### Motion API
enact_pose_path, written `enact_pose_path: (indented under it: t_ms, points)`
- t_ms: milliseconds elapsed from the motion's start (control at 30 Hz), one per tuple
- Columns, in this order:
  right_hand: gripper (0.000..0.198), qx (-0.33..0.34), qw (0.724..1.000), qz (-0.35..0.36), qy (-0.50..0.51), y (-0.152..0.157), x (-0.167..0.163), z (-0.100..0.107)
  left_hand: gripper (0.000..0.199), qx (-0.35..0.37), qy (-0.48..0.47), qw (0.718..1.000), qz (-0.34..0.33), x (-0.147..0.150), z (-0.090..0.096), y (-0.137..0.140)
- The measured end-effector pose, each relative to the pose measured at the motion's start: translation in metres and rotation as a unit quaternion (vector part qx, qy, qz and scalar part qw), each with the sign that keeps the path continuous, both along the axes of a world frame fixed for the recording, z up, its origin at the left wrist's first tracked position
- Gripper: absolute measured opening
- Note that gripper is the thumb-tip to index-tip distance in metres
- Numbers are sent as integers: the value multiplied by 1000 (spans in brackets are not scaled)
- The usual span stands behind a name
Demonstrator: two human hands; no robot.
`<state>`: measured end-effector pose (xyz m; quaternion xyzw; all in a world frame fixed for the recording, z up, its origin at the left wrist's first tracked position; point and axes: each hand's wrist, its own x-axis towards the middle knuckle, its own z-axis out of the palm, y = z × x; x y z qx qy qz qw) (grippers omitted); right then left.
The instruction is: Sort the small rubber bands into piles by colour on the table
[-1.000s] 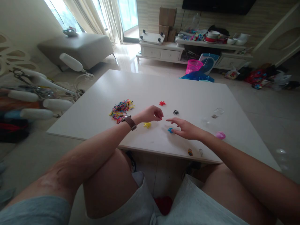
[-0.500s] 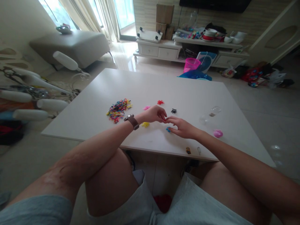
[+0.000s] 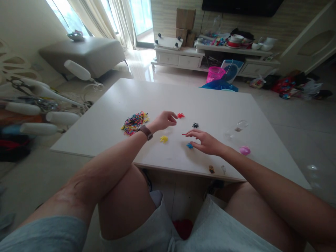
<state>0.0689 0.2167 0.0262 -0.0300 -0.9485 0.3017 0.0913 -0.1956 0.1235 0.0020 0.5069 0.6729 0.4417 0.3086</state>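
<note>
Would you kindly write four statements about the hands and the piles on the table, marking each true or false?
1. A watch is worn on the wrist of the left hand. True.
2. The yellow pile lies to the right of the blue pile. False: it lies to the left.
3. A red strand shows at the fingertips of the right hand. True.
4. The left hand is nearest the black pile. False: it is nearest the red pile.

The counter (image 3: pixel 210 105) is plain white. The large pile (image 3: pixel 133 122) mixes red, yellow, blue and black. There is a red heap (image 3: pixel 181 115), a black heap (image 3: pixel 195 125), a yellow heap (image 3: pixel 163 139), a blue heap (image 3: pixel 189 145) and a red strip (image 3: pixel 183 134). The lump (image 3: pixel 245 150) is pink, the watch strap (image 3: pixel 146 132) brown, the shorts (image 3: pixel 215 227) pale grey, the basket (image 3: pixel 215 73) bright pink, the wall (image 3: pixel 163 19) banded beige.
</note>
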Motion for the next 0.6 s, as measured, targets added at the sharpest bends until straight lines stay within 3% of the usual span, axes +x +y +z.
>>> enact_pose_path:
  t_ms: [67, 200, 467, 600]
  points:
    - [31, 7, 1000, -11, 1, 2, 1, 1, 28, -16, 25, 996, 83, -18, -5, -2]
    - [31, 9, 1000, -22, -2, 5, 3, 2, 26, -40, 18, 988, 145, -37, -14, -8]
    - [30, 14, 1000, -28, 1, 5, 3, 4, 22, -73, 117, 980, 141, -38, -16, -10]
    - [29, 21, 999, -28, -2, 8, 4, 2, 42, -85, 172, 979, 68, -37, -20, -7]
